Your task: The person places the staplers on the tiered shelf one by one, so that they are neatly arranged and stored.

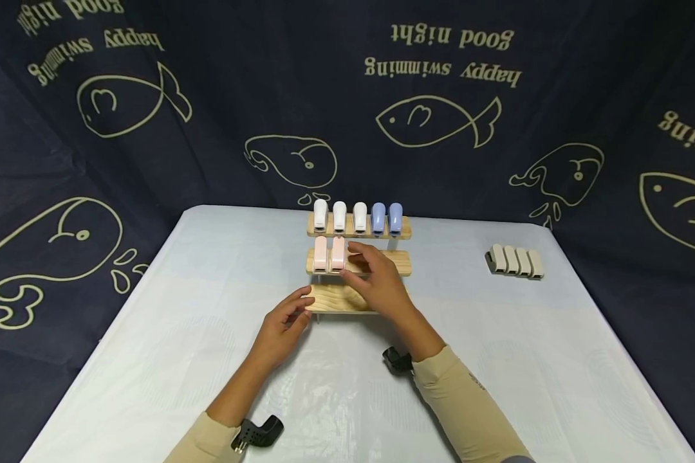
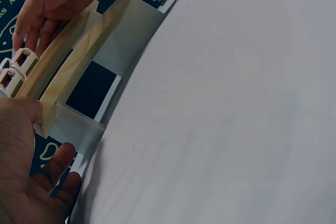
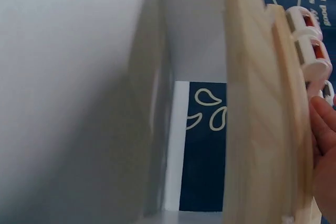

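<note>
A three-step wooden stand (image 1: 336, 299) is at the middle of the table. Two pink mini staplers (image 1: 338, 253) stand side by side on the left part of its middle shelf. Beside the right one is my right hand (image 1: 383, 286), its thumb and index fingertips close to that stapler; actual contact is hard to tell. My left hand (image 1: 280, 331) touches the left end of the bottom shelf, fingers loosely bent. In the left wrist view, clear side supports (image 2: 79, 121) show under the shelves. The top shelf carries several white staplers (image 1: 339, 217) and two blue staplers (image 1: 378, 218).
Several off-white staplers (image 1: 511, 260) lie in a row at the table's right side. A pale cloth covers the table (image 1: 208, 360). Dark blue curtains (image 1: 347, 173) with fish drawings hang behind and beside it.
</note>
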The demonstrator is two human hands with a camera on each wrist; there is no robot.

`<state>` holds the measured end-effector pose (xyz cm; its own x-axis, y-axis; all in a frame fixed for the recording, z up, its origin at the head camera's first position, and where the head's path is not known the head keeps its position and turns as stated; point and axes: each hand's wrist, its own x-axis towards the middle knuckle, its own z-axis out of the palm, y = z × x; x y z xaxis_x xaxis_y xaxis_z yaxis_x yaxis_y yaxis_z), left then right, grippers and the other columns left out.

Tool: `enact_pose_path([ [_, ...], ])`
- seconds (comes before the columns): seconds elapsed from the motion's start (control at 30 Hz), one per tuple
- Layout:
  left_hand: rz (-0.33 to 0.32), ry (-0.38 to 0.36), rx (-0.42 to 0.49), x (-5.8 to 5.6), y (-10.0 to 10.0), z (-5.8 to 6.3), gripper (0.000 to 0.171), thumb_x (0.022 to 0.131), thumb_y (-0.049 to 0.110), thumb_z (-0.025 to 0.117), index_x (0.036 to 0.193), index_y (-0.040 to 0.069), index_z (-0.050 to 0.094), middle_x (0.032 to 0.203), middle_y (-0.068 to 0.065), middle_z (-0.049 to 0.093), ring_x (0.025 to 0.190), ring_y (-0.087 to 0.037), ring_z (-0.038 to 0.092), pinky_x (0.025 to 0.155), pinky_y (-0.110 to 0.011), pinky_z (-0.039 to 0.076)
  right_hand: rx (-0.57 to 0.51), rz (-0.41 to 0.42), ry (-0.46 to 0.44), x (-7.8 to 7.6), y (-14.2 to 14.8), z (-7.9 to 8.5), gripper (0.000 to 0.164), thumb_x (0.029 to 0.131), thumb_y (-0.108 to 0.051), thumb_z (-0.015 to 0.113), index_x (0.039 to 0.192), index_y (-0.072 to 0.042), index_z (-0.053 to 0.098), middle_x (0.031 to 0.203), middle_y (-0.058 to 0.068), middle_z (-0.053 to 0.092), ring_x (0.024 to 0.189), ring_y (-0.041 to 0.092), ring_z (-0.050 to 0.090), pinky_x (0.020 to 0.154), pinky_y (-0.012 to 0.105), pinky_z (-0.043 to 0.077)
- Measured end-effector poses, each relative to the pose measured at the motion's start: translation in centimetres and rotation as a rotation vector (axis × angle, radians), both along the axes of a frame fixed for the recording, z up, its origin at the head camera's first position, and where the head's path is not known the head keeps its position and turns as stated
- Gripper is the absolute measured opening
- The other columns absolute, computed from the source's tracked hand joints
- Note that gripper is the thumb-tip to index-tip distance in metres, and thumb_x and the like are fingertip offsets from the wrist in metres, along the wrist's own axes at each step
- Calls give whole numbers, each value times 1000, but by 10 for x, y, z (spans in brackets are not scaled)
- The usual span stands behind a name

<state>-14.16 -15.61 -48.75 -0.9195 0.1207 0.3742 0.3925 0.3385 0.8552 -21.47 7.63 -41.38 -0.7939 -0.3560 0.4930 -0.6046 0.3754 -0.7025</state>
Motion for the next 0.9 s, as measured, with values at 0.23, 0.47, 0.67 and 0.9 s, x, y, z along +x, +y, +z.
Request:
enact_pose_path([
  [0.23,0,18,-12,0,1,1,26,97,8,64,123,5,67,145,-1,53,105,-18,60,82,-26,52,-114,15,-36,8,28,7,37,93,-7,70,129,-3,60,121,14,65,102,25,65,88,35,54],
  [0.47,5,13,-3,0,2,1,25,98,10,65,123,6,68,145,0,53,106,-19,60,84,-26,52,-124,-118,25,24,67,34,24,91,6,67,115,8,66,105,22,70,91,33,65,78,26,50],
  [0.67,15,-1,-4,1,2,1,27,96,4,65,122,6,68,145,-3,53,107,-22,60,84,-26,52,-69,-274,62,8,130,6,22,92,-3,70,114,-3,70,106,15,71,90,12,64,74,17,47],
  [0.9,9,2,-14,11,9,24,26,95,-4,62,121,-5,66,143,-17,53,105,-33,60,82,-24,52,70,-425,-16,-7,205,-12,27,95,-13,68,120,-2,66,113,16,68,98,16,62,77,23,47],
])
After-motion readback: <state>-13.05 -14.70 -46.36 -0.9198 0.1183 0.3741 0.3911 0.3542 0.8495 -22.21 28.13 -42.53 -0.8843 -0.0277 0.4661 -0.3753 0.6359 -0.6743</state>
